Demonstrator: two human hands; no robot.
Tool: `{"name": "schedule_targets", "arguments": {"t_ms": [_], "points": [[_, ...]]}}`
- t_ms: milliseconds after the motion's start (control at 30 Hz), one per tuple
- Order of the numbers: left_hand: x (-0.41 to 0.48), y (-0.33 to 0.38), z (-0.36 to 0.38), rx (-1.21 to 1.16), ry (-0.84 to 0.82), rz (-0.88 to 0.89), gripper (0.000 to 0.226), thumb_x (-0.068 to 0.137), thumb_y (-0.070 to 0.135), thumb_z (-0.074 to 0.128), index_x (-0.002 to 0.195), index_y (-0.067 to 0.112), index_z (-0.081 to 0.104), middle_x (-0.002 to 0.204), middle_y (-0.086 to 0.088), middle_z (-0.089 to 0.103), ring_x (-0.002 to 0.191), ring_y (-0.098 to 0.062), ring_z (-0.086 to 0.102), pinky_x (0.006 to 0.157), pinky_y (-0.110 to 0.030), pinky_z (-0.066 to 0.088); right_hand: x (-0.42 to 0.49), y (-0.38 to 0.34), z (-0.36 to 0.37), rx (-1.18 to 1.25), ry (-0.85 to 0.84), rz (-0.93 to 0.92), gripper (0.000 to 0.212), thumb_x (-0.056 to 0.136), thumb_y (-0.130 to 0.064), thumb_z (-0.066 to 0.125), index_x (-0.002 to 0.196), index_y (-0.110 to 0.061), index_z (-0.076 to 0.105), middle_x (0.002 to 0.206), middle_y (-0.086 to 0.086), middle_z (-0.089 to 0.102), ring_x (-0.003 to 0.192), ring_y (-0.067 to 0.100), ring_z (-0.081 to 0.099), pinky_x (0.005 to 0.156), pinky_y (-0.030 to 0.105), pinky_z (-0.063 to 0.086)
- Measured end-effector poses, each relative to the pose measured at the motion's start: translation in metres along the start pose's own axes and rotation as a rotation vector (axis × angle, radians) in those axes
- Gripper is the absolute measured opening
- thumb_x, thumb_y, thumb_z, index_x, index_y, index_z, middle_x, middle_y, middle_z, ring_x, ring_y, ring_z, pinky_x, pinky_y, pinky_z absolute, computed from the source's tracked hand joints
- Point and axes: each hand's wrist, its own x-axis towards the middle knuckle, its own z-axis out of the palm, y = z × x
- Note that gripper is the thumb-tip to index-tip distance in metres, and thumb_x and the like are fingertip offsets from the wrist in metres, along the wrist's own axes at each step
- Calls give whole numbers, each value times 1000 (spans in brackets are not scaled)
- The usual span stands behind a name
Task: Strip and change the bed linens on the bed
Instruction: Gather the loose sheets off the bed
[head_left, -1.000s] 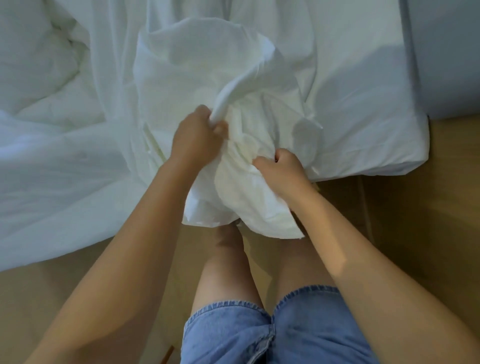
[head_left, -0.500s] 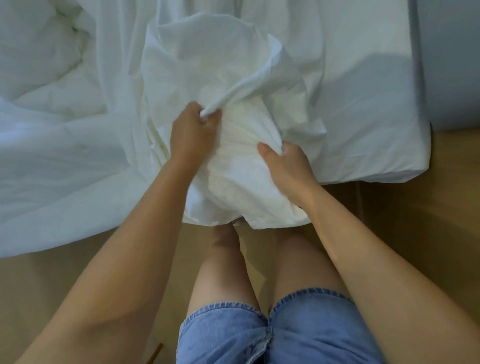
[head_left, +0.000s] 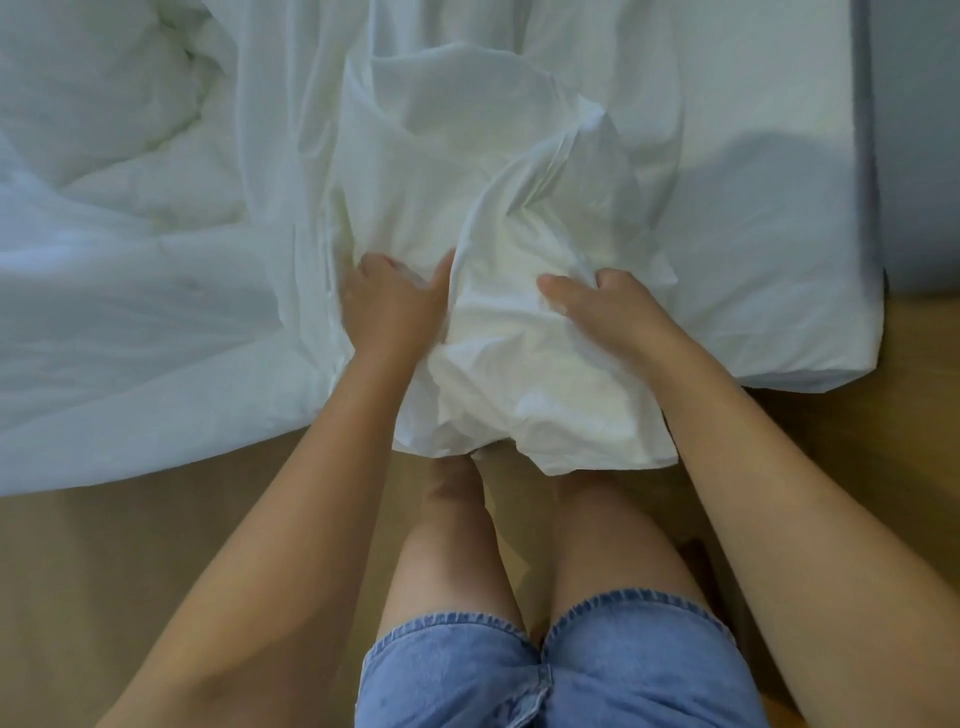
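Observation:
A white pillow in its pillowcase (head_left: 467, 171) lies across the near edge of the bed (head_left: 769, 249), its open end hanging over the side towards my legs. My left hand (head_left: 389, 306) grips a fold of the pillowcase on the left of the opening, the thumb pressed against the cloth. My right hand (head_left: 602, 312) clutches the bunched pillowcase on the right side, fingers curled into the fabric. The yellowish pillow shows through the thin cloth between my hands.
A rumpled white duvet (head_left: 119, 249) covers the left of the bed and droops over the edge. The mattress corner (head_left: 852, 358) lies at the right, beside a grey wall (head_left: 919, 140). The wooden floor (head_left: 104, 545) runs under my bare legs and denim shorts.
Both hands have moved down and nearer to the bed edge along the pillowcase. The raised fold that my left hand held has dropped, and the pillow lies flatter.

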Motion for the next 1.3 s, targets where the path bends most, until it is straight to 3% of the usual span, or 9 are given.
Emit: {"name": "schedule_targets", "arguments": {"t_ms": [67,167,333,467,567,800,967,1200,1300], "points": [[-2,3,9,-49,-117,-64,73,82,63,53,114,-2,53,109,-12,60,99,-29,56,85,-38,46,1,-10,14,-45,23,4,86,75,-70,54,132,-6,46,123,1,53,106,22,54,83,30,42],[-1,8,15,-94,-143,28,34,95,38,44,75,12,47,69,3,47,63,-17,43,54,-28,30,0,-15,31,-115,128,-28,78,78,-68,54,126,-6,47,111,2,55,99,22,53,74,29,36],[1,0,0,-116,5,196,41,97,32,38,59,18,31,57,3,40,53,-14,37,52,-31,25,-2,-15,31,39,253,-128,42,81,-56,60,88,-15,59,86,-2,63,83,21,61,75,33,50],[39,-51,-47,117,259,54,40,99,34,30,79,9,53,91,-17,63,85,-34,56,66,-36,36,-1,-16,21,88,282,-172,31,80,-49,65,75,-19,60,72,-7,61,69,12,59,57,25,42],[54,-66,-64,210,238,-34,36,100,30,28,93,5,53,101,-22,61,90,-37,56,68,-37,36,-2,-19,27,59,265,-188,29,81,-47,65,66,-23,56,64,-9,58,61,7,56,51,24,39],[-15,-18,-24,19,175,253,62,86,53,55,129,11,43,127,-11,47,115,-30,45,91,-43,38,-2,-23,32,115,262,-151,35,80,-50,65,60,-23,54,47,-16,53,45,-3,49,43,14,35],[-28,-20,13,-65,-201,122,53,91,61,40,101,10,45,90,-4,58,78,-23,56,63,-32,38,-3,-28,35,186,225,-99,32,78,-51,67,79,-19,67,75,-2,69,73,17,67,71,35,55],[-3,-7,27,67,-262,355,35,101,40,25,73,21,35,64,5,44,54,-10,40,46,-26,22,14,-47,34,163,165,-87,16,75,-37,74,81,-24,67,84,-4,70,85,16,67,85,39,55],[-14,-5,25,17,-179,297,38,102,36,26,67,23,31,61,4,44,52,-10,41,46,-27,23,5,-57,30,399,80,-50,13,79,-19,73,91,-14,69,90,5,72,87,21,69,81,36,57]]}}
